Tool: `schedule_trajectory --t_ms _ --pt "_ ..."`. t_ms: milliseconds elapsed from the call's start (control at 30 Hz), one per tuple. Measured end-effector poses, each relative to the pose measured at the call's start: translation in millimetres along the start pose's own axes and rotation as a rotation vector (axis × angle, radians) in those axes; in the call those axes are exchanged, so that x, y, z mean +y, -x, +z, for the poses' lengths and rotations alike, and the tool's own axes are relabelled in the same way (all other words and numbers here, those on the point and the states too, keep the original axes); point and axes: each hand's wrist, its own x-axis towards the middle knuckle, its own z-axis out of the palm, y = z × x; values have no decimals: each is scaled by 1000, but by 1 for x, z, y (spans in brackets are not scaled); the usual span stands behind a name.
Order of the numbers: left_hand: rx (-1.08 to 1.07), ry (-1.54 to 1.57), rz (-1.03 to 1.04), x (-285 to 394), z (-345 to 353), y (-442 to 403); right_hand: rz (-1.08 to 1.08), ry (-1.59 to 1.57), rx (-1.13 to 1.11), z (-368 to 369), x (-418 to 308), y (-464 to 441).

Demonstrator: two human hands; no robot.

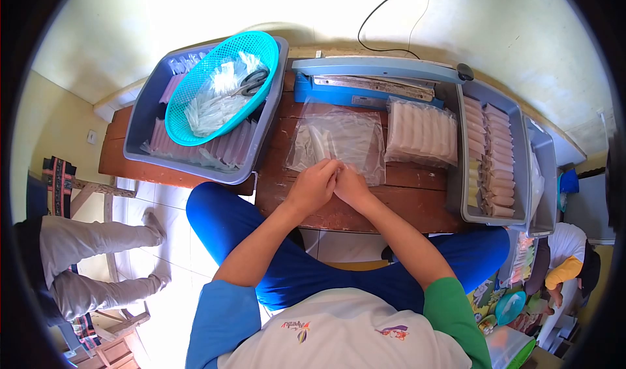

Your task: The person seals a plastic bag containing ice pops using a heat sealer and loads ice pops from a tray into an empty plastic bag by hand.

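Both my hands meet at the front edge of a clear plastic bag that lies on the brown wooden table (417, 203). My left hand (314, 188) has its fingers closed around the lower end of a pale, narrow plastic packet (319, 142). My right hand (351, 185) touches it, fingers bent together; what they pinch is hidden. Beyond my hands the clear bag (362, 137) lies flat. To its right sits a filled bag of pale tube-shaped packets (422, 132). Behind stands a blue sealing machine (378, 70) with a long arm.
At the left, a grey bin (251, 163) of packets carries a turquoise basket (176, 118) with plastic sleeves and scissors (253, 82). Grey bins (462, 167) with stacked packets stand at the right. One person (98, 245) is at far left, another (566, 258) at far right.
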Motion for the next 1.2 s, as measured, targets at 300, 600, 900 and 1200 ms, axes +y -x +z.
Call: schedule_trajectory --t_ms 300,600,900,1200 --pt "1 26 -17 1 -4 -1 -308 303 293 29 30 -10" --pt "-1 10 -26 0 0 0 -434 319 274 19 31 -30" --pt "18 -121 -27 7 -6 0 -374 354 228 15 24 -28" --pt "-40 -433 -46 2 7 5 -332 304 227 -11 36 16"
